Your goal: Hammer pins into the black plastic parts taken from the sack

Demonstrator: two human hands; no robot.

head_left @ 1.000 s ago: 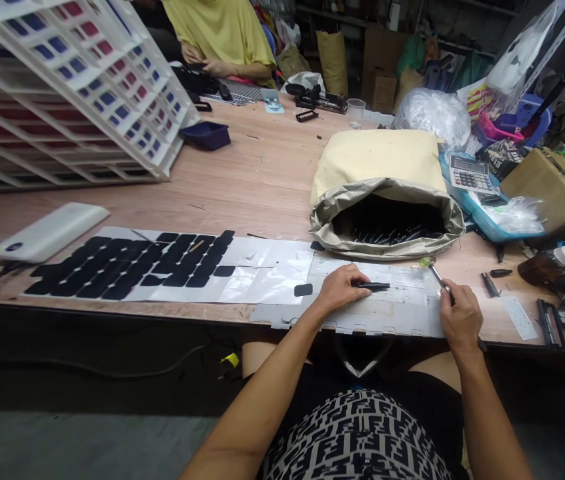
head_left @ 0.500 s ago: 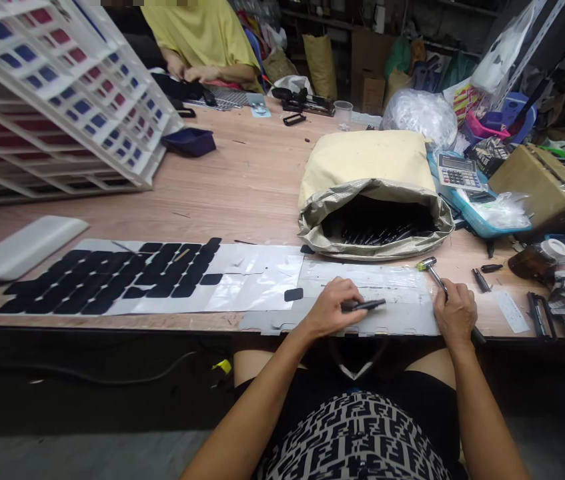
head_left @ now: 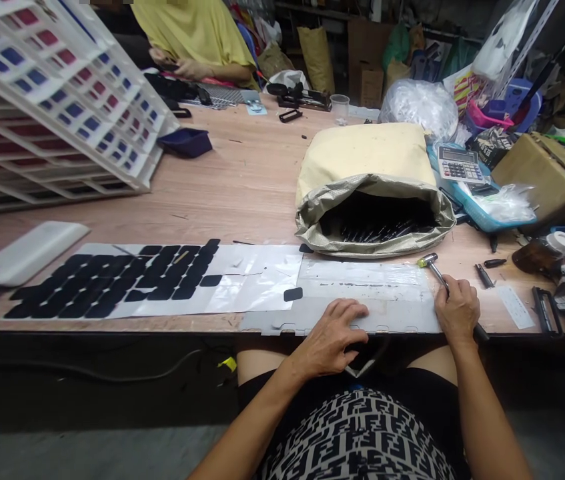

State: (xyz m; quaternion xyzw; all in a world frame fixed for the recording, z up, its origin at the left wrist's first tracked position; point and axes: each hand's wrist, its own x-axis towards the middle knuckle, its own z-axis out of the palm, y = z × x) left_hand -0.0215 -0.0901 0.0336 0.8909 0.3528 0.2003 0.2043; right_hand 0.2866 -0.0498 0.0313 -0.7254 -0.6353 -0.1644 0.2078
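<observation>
My left hand is at the table's front edge, its fingers apart and lying over the grey board, the thumb lower, off the edge. No object shows in it. My right hand is wrapped round a small hammer; its metal head with a yellow-green tip rests at the board's right end, and the dark handle end pokes out below the hand. Behind the board lies a cream sack, its open mouth towards me, with many thin black pieces inside. A lone black rounded sticker is left of my left hand.
A white sheet with rows of black stickers lies left, near a white device with a cable. A white crate leans at the far left. Right are a calculator, a brown jar and loose black parts. Across the table sits a person in yellow.
The black pen-like piece that was in my left hand is out of sight. My left hand has moved down towards the table edge and its fingers have spread. My right hand keeps the hammer.
</observation>
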